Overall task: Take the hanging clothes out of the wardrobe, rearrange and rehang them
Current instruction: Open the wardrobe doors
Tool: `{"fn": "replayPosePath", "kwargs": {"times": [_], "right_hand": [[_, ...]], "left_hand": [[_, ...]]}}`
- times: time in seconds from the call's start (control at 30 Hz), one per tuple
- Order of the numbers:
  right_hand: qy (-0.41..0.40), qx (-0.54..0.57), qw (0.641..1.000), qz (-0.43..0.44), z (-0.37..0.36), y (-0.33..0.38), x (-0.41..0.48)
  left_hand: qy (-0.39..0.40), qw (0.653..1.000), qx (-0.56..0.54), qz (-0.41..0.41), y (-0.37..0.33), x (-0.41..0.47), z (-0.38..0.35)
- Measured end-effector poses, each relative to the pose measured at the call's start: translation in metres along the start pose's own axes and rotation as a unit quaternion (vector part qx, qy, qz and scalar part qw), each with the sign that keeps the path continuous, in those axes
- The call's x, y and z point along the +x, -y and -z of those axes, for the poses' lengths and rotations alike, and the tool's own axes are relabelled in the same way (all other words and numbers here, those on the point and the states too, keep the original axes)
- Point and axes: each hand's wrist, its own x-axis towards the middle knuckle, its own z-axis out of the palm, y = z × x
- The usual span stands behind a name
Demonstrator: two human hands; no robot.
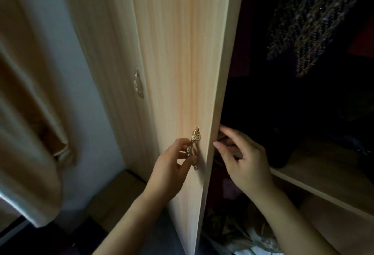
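Head view: the wardrobe door (178,72), pale wood grain, stands ajar and runs edge-on through the middle of the picture. The left grip (172,165) is on the door's outer face, low down, its fingers curled round the ornate gold handle (194,145). The right grip (242,159) is just right of the door's free edge at about the same height. Its fingers are bent, its thumb tip lies against the edge and its fingertips reach behind the edge, so it pinches the door itself.

The hanging clothes are in the dark interior to the right of the door. A dark knitted garment (315,18) hangs high up and well apart from the door. Below it are darker clothes that I cannot make out. A pale wooden shelf (323,176) crosses the interior right of the door, below the level of the right grip. Under the shelf, near the door's foot, lies crumpled pale plastic (253,240).

Left of the door is a second wardrobe door, closed, with its own handle (138,83). Further left is a pale blue wall (50,32), and beyond it a beige curtain (26,133).
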Motion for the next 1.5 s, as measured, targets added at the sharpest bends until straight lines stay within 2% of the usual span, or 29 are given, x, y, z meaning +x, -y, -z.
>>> {"fn": "replayPosePath", "kwargs": {"times": [0.33, 0.4, 0.53, 0.63, 0.73, 0.87, 1.17, 1.37, 1.5], "right_hand": [[0.01, -0.015, 1.0, -0.013, -0.091, 0.103, -0.009], [0.017, 0.009, 1.0, -0.019, -0.112, 0.12, -0.005], [0.047, 0.01, 0.999, 0.018, -0.156, 0.143, 0.013], [0.1, 0.033, 0.994, 0.016, -0.185, 0.152, 0.029], [0.121, 0.062, 0.991, 0.012, -0.209, 0.157, 0.037], [0.112, 0.043, 0.992, 0.029, -0.237, 0.162, 0.047], [0.067, -0.054, 0.992, 0.094, -0.287, 0.163, 0.065], [0.061, -0.055, 0.99, 0.112, -0.318, 0.155, 0.082], [0.061, -0.054, 0.989, 0.12, -0.336, 0.156, 0.09]], "left_hand": [[0.052, 0.998, -0.023, -0.003, 0.047, -0.048, 0.117], [0.047, 0.999, -0.022, -0.004, 0.063, -0.056, 0.142], [0.042, 0.999, 0.025, -0.018, 0.091, -0.07, 0.191], [0.011, 0.999, 0.033, -0.02, 0.106, -0.08, 0.219], [-0.018, 0.999, 0.018, -0.027, 0.111, -0.09, 0.234], [-0.044, 0.999, 0.005, -0.026, 0.115, -0.096, 0.247], [-0.18, 0.983, 0.038, 0.022, 0.153, -0.08, 0.254], [-0.206, 0.976, 0.058, 0.026, 0.168, -0.069, 0.269], [-0.233, 0.969, 0.057, 0.058, 0.179, -0.059, 0.278]]}}
